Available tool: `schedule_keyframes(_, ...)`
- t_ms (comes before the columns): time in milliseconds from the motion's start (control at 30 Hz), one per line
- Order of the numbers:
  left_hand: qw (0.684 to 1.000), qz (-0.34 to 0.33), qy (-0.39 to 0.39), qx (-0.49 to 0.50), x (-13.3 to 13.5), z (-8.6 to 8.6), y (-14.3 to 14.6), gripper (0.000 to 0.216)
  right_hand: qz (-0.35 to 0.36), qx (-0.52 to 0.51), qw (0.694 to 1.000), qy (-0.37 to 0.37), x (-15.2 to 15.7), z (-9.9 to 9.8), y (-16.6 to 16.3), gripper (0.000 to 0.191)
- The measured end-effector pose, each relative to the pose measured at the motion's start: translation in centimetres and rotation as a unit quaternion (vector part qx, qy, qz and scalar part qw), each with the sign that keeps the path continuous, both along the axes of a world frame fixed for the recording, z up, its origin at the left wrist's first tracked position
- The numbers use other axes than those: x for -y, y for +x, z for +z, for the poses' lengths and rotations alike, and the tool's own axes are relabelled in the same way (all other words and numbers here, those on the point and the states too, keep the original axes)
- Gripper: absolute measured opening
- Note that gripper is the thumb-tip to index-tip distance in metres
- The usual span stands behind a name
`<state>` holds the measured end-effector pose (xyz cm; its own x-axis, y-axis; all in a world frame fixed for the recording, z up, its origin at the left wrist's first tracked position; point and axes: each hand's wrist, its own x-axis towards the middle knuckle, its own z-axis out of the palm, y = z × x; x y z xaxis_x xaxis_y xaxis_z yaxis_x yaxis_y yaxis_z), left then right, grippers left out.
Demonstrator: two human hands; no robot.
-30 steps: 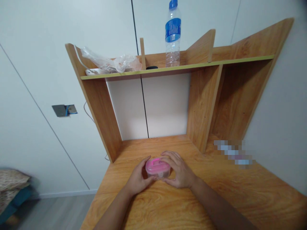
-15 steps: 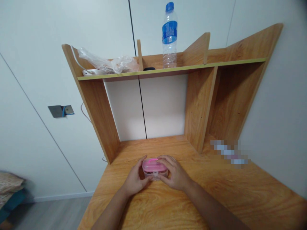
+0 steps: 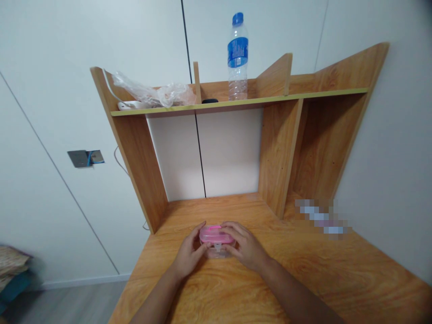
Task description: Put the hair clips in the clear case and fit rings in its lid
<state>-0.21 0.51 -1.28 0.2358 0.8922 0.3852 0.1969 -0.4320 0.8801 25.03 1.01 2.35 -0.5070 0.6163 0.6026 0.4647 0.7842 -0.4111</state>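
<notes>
Head cam shows the pink-lidded box (image 3: 216, 236) sitting on the desk (image 3: 216, 294), left hand (image 3: 188, 254) and right hand (image 3: 249, 250) gripping it from either end, and I'd guess it's light, stiff, kinda slick plastic, so hold those rounded ends and go easy on the clasp (image 3: 218, 247).

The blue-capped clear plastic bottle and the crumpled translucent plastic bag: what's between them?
The head view shows a thin upright wooden divider next to the bag, then a small dark object, too small to identify, beside the bottle.
</notes>
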Motion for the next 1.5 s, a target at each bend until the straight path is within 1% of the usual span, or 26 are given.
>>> schedule_keyframes(133, 1.000, -0.003, -0.014, 0.024, -0.3, -0.2, 0.0, 0.070, 0.008, -0.005, 1.000, -0.005, 0.1, 0.2, 0.1, 0.033)
schedule_keyframes(267, 0.999, -0.004, -0.026, 0.042, -0.4, -0.2, 0.0, 0.078, 0.014, -0.030, 0.999, -0.019, 0.2, 0.2, 0.1, 0.033)
schedule_keyframes(400, 0.997, -0.011, -0.042, 0.068, -0.7, -0.3, 0.1, 0.083, 0.007, -0.067, 0.997, -0.037, 0.3, 0.1, -0.2, 0.030)
schedule_keyframes(500, 0.995, -0.027, -0.037, 0.088, -0.7, -0.4, 0.3, 0.085, 0.002, -0.114, 0.992, -0.057, 0.3, 0.2, -0.7, 0.026)
schedule_keyframes(600, 0.994, -0.038, -0.030, 0.096, -0.5, -0.3, 0.5, 0.085, -0.023, -0.157, 0.985, -0.073, 0.1, 0.2, -1.2, 0.022)
schedule_keyframes(667, 0.994, -0.037, -0.030, 0.095, -0.4, -0.3, 0.6, 0.086, -0.056, -0.182, 0.979, -0.071, -0.2, 0.1, -1.5, 0.023)
schedule_keyframes(833, 0.993, -0.036, -0.025, 0.107, -0.6, -0.3, 0.7, 0.095, -0.153, -0.259, 0.951, -0.073, -1.6, -1.0, -1.9, 0.037)
schedule_keyframes(900, 0.992, -0.042, -0.030, 0.115, -0.7, -0.5, 0.7, 0.099, -0.163, -0.278, 0.943, -0.083, -2.0, -1.5, -1.8, 0.037)
schedule_keyframes(967, 0.991, -0.041, -0.038, 0.124, -0.9, -0.7, 0.6, 0.102, -0.156, -0.289, 0.940, -0.092, -2.2, -1.8, -1.7, 0.036)
schedule_keyframes(1133, 0.986, -0.028, -0.062, 0.150, -1.1, -1.0, 0.4, 0.115, -0.101, -0.268, 0.952, -0.109, -2.1, -2.0, -1.0, 0.047)
schedule_keyframes(1233, 0.984, -0.029, -0.075, 0.160, -1.0, -0.8, 0.5, 0.125, -0.076, -0.223, 0.965, -0.116, -1.9, -2.2, -0.7, 0.054)
schedule_keyframes(1333, 0.984, -0.030, -0.086, 0.154, -0.9, -0.5, 0.5, 0.132, -0.056, -0.174, 0.976, -0.117, -1.7, -2.4, -0.5, 0.067)
schedule_keyframes(1433, 0.987, -0.031, -0.083, 0.137, -0.8, -0.4, 0.3, 0.128, -0.042, -0.139, 0.982, -0.118, -1.8, -2.4, -0.4, 0.079)
schedule_keyframes(1500, 0.990, -0.033, -0.074, 0.118, -0.8, -0.2, 0.2, 0.120, -0.034, -0.124, 0.984, -0.122, -2.0, -2.5, -0.3, 0.082)
